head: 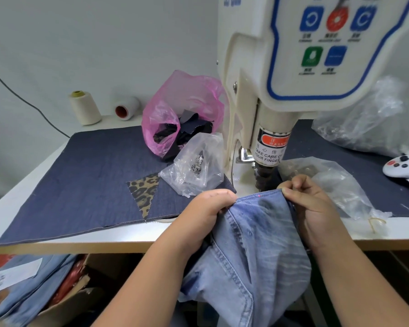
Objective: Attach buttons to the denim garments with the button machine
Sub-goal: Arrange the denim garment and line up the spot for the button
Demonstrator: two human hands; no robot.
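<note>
Centrally, button machine (293,67) fills 1 o'clock, head pointing down above garment edge. Dark denim mat (80,185) covers table (21,185) at 9 o'clock. Denim garment (253,244) hangs at 6 o'clock, top edge held taut just below machine head. Left hand (206,208) pinches garment's left edge; right hand (309,201) pinches right edge. Pink bag (182,109) at 11 o'clock; clear button bag (196,164) beside it.
</note>
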